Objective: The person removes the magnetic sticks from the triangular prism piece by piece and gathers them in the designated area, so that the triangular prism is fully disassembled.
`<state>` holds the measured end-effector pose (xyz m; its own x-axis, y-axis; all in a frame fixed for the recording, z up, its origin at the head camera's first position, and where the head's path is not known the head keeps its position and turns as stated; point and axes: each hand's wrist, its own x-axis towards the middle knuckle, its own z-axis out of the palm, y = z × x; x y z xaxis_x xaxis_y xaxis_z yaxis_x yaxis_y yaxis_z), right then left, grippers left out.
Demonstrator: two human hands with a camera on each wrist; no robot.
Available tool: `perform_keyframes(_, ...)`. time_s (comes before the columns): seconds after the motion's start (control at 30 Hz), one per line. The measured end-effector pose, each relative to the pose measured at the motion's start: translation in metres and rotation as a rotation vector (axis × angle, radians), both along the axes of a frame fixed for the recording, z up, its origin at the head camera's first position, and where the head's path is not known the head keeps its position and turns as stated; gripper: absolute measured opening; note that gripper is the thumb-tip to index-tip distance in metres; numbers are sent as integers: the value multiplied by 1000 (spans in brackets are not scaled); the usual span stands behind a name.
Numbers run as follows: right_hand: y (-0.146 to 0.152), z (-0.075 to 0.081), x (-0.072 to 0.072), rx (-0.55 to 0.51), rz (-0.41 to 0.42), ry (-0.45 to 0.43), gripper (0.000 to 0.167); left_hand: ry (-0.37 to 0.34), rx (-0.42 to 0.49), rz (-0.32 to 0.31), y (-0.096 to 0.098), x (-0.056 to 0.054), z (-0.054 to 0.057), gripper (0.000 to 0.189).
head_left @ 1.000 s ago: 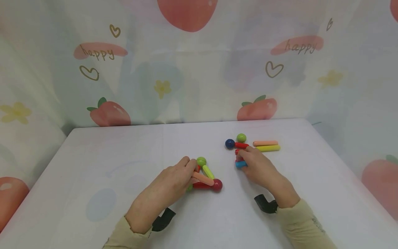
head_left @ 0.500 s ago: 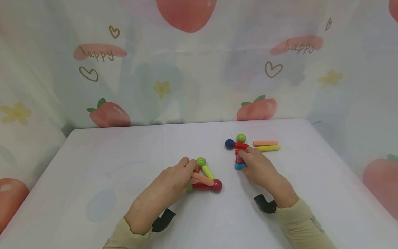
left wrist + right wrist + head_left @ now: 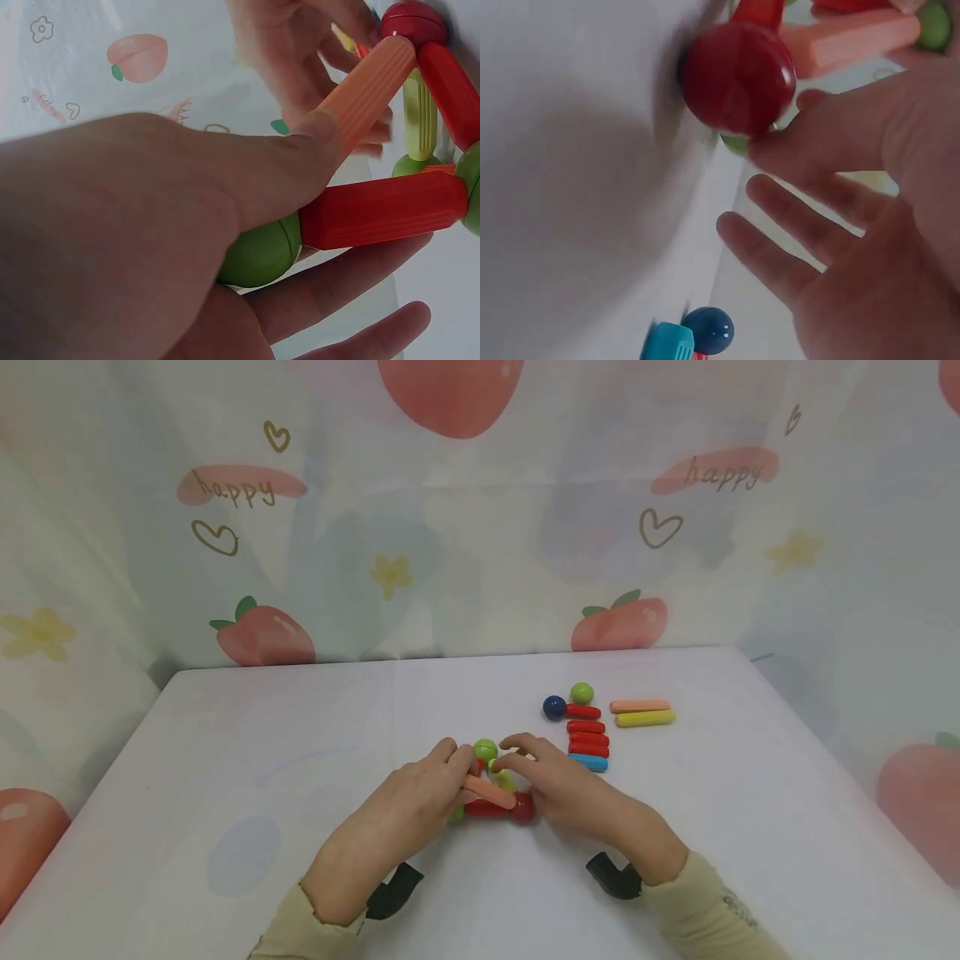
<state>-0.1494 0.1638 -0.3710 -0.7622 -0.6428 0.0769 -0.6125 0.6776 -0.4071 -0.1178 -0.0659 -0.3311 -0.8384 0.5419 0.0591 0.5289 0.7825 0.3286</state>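
Note:
A frame of magnetic rods and balls stands mid-table. Its orange rod (image 3: 491,792) slopes from a red ball (image 3: 523,807) up to a green ball (image 3: 262,251) in my left hand (image 3: 420,793). The left thumb presses along that rod and ball, fingers behind. A red rod (image 3: 386,210) runs from the held ball to another green ball (image 3: 472,187) at the base. My right hand (image 3: 573,789) is beside the frame, fingers spread and slightly bent, thumb tip right at the red ball. Its fingers partly cover a yellow-green rod (image 3: 420,116) in the head view.
Right of the frame lie several red rods (image 3: 588,739) and a blue rod (image 3: 588,762). Behind them are a dark blue ball (image 3: 554,707) and a loose green ball (image 3: 582,693). An orange rod (image 3: 640,705) and a yellow rod (image 3: 645,718) lie farther right.
My right hand has left the row of red and blue rods and moved left to the frame, its fingers now spread. The blue rod shifted slightly toward me. My left hand stays put.

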Motion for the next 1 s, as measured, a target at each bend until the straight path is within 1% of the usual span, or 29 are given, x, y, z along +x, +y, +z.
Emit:
perform_keyframes(0.03, -1, -1, 1, 12, 21, -16, 44, 8, 4, -5, 0, 0, 0, 26)
perform_keyframes(0.13, -1, -4, 3, 58, 48, -39, 50, 29, 15, -15, -1, 0, -2, 25)
perform_keyframes(0.33, 0, -5, 4, 99, 57, -41, 52, 66, 35, -26, -1, 0, -4, 25)
perform_keyframes(0.43, 0, -5, 4, 127, 58, -32, 53, 57, 37, -21, -2, 0, -4, 24)
perform_keyframes(0.57, 0, -4, 5, 167, 62, -17, 54, 20, 18, -9, -2, -1, -2, 25)
perform_keyframes(0.67, 0, -2, 5, 181, 67, -3, 50, 6, -3, -7, -3, -3, -1, 28)
perform_keyframes(0.77, 0, 0, 6, 191, 61, 2, 45, 19, -10, -6, -3, -3, -1, 30)
perform_keyframes(0.9, -1, 2, 6, 196, 48, -10, 40, 19, -19, 33, -5, -4, -1, 32)
perform_keyframes(1.0, -1, 2, 6, 192, 23, -28, 40, -7, -69, 80, -8, -4, -2, 31)
